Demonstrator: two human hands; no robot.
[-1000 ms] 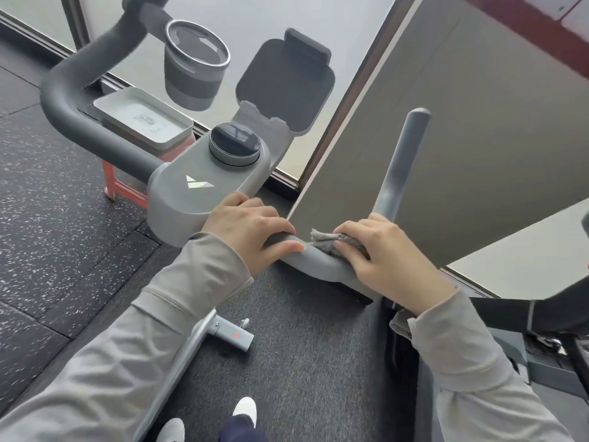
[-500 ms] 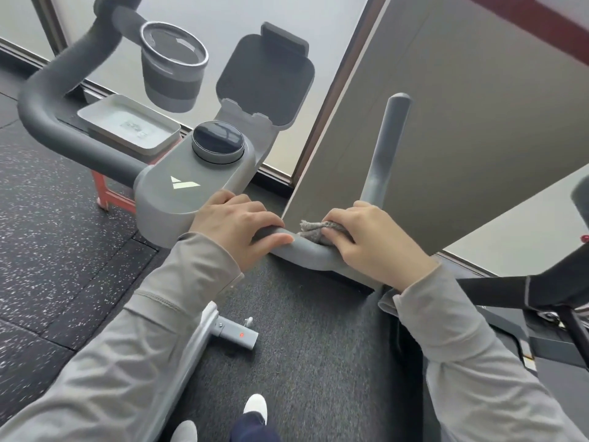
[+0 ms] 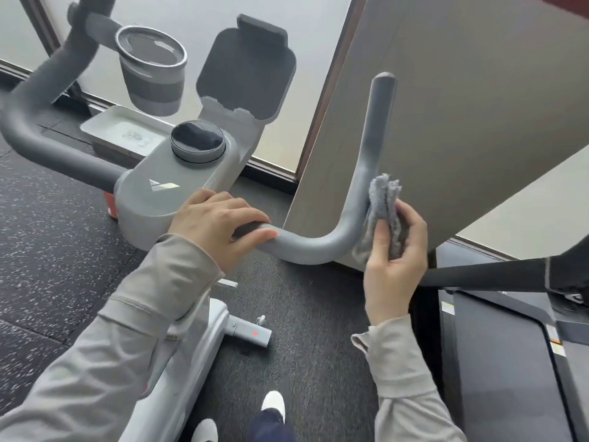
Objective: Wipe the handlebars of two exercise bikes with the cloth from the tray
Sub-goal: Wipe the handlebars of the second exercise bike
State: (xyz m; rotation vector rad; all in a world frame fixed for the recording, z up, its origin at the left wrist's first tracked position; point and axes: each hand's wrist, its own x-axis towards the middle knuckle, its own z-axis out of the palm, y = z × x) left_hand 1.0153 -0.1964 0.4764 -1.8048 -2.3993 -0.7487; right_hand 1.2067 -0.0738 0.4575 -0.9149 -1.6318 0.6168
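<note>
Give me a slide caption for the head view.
Right hand presses cloth against handlebar bend; left hand steadies it.

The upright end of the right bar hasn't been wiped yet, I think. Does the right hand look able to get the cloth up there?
Probably yes. The right hand already presses the cloth against the handlebar just above its bend, and the bar above it is bare up to the tip. The wall panel behind appears to leave room.

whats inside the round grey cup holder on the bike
Nothing shows inside the round grey cup holder: only its pale, glossy bottom with reflections. Its near inner wall is hidden by the rim, and the white rectangular tray lies partly covered below it.
</note>
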